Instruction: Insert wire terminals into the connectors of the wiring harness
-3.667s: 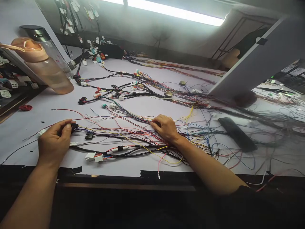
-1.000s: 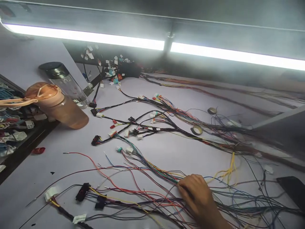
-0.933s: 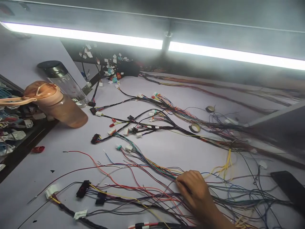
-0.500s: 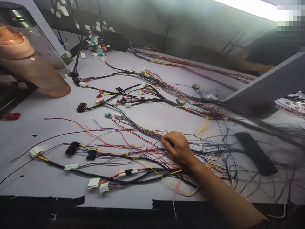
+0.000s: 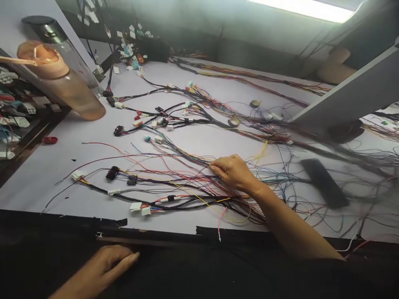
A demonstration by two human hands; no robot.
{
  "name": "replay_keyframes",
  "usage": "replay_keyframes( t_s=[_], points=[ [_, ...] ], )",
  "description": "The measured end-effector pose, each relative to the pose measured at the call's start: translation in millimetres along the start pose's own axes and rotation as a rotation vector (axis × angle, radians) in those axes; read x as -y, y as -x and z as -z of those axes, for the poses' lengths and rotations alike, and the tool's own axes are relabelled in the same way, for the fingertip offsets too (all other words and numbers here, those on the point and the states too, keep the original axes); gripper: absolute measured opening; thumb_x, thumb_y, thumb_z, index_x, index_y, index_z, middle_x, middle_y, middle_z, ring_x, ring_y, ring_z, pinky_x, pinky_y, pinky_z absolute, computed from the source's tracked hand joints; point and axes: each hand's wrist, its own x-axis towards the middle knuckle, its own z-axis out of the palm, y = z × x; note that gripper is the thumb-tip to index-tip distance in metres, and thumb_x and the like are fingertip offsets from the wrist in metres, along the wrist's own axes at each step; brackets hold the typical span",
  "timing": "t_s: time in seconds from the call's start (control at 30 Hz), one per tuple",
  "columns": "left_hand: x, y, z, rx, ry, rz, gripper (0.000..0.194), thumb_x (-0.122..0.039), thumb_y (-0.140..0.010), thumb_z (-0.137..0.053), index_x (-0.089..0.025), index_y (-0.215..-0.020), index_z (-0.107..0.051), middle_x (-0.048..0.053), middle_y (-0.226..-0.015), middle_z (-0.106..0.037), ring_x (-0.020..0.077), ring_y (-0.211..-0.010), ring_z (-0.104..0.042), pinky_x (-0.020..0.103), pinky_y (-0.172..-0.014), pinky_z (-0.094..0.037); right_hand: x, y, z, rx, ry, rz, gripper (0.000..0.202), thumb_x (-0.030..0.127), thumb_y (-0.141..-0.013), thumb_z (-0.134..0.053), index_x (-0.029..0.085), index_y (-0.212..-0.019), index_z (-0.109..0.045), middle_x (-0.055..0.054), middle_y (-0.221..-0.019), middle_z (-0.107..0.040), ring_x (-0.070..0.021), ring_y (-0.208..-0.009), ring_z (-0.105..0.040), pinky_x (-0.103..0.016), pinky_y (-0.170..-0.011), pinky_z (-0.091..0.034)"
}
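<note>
My right hand (image 5: 233,171) is closed around a bundle of thin coloured wires (image 5: 187,155) at the middle of the table, fingertips pressed together on it. My left hand (image 5: 109,263) is low at the left, in front of the table's edge and off the wires; its thumb points right and its other fingers are curled, and whether it holds anything is hidden. Left of my right hand, loose wire ends fan out with a dark brown connector (image 5: 112,173), a black connector (image 5: 132,180) and white connectors (image 5: 135,207). A teal connector (image 5: 147,138) ends the upper bundle.
Two bottles, one peach-lidded (image 5: 77,97) and one dark-lidded (image 5: 43,25), stand at the left. More harnesses (image 5: 212,120) lie behind. A black flat object (image 5: 326,182) and a grey panel (image 5: 346,91) are at the right. Another person's arm (image 5: 336,68) shows at the back right.
The view has shifted, so the table edge sits higher in the picture. My left hand has come into view at the lower left. My right hand remains on the wire bundle.
</note>
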Motion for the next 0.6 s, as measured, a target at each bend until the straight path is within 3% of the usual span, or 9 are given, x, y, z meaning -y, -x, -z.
replay_keyframes(
  t_s=[0.03, 0.1, 0.17, 0.3, 0.47, 0.6],
  points=[
    [-8, 6, 8.4, 0.031, 0.062, -0.058, 0.032, -0.047, -0.082, -0.059, -0.021, -0.065, -0.069, 0.003, -0.068, -0.064, 0.0183, -0.062, -0.059, 0.024, -0.060, -0.049, 3, -2, 4, -0.014, 0.013, 0.015, 0.020, 0.029, -0.096, -0.053, 0.021, -0.091, -0.070, -0.003, -0.091, -0.074, -0.0167, -0.082, -0.064, -0.032, -0.079, -0.034],
    [-26, 16, 22.5, -0.030, 0.202, -0.149, 0.023, -0.046, -0.077, -0.066, -0.025, -0.073, -0.073, 0.004, -0.071, -0.066, 0.0189, -0.064, -0.060, 0.023, -0.061, -0.051, 12, -11, 9, -0.061, 0.015, 0.047, 0.017, 0.029, -0.095, -0.055, 0.021, -0.094, -0.070, -0.003, -0.093, -0.074, -0.0171, -0.083, -0.064, -0.032, -0.079, -0.034],
    [-44, 19, 30.8, -0.235, 0.367, -0.193, 0.020, -0.045, -0.071, -0.072, -0.027, -0.080, -0.076, 0.005, -0.068, -0.065, 0.0192, -0.060, -0.059, 0.024, -0.058, -0.051, 22, -28, 11, -0.102, -0.025, 0.073, 0.016, 0.030, -0.094, -0.057, 0.022, -0.096, -0.070, -0.002, -0.093, -0.074, -0.0166, -0.081, -0.064, -0.032, -0.078, -0.035],
    [-72, 0, 37.2, -0.621, 0.712, -0.100, 0.029, -0.046, -0.067, -0.077, -0.021, -0.083, -0.077, 0.008, -0.068, -0.065, 0.0176, -0.057, -0.057, 0.022, -0.050, -0.049, 48, -81, 7, -0.108, -0.161, 0.070, 0.021, 0.035, -0.095, -0.054, 0.025, -0.101, -0.070, -0.001, -0.100, -0.073, -0.0161, -0.084, -0.064, -0.030, -0.076, -0.038],
    [-86, -43, 49.6, -0.665, 1.101, -0.188, 0.043, -0.037, -0.057, -0.087, -0.014, -0.091, -0.075, 0.009, -0.075, -0.066, 0.0179, -0.069, -0.060, 0.022, -0.060, -0.053, 81, -156, -15, -0.020, -0.175, -0.113, 0.033, 0.045, -0.095, -0.049, 0.025, -0.115, -0.067, -0.006, -0.110, -0.071, -0.0236, -0.105, -0.062, -0.036, -0.089, -0.039],
    [-84, -59, 60.1, -0.671, 1.292, -0.227, 0.042, -0.029, -0.061, -0.085, -0.015, -0.099, -0.073, 0.007, -0.082, -0.066, 0.0149, -0.073, -0.060, 0.020, -0.062, -0.054, 97, -189, -27, -0.002, -0.204, -0.169, 0.033, 0.043, -0.093, -0.051, 0.020, -0.108, -0.069, -0.009, -0.102, -0.073, -0.0267, -0.101, -0.064, -0.040, -0.091, -0.038]
  ],
)
